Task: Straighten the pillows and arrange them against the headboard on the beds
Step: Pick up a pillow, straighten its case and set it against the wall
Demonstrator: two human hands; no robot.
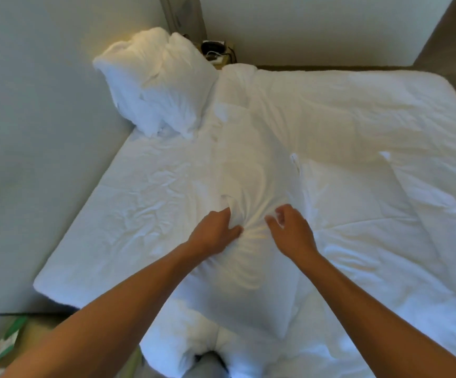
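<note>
A white pillow [254, 170] lies lengthwise across the middle of the bed. My left hand [216, 233] pinches a bunch of its fabric at the near part, fingers closed on the cloth. Just to the right, my right hand [292, 230] hovers over the same pillow with fingers apart and curled, holding nothing. A second, crumpled white pillow [161, 85] leans upright against the pale headboard panel [38, 132] at the far left corner. A third flat pillow [355, 192] lies to the right of my hands on the duvet.
A white duvet [371, 110] covers the right half of the bed; the wrinkled sheet [139, 203] shows on the left. A bedside stand with cables and a dark device [216, 51] sits beyond the far corner. Green-and-white packets [5, 342] lie at the lower left.
</note>
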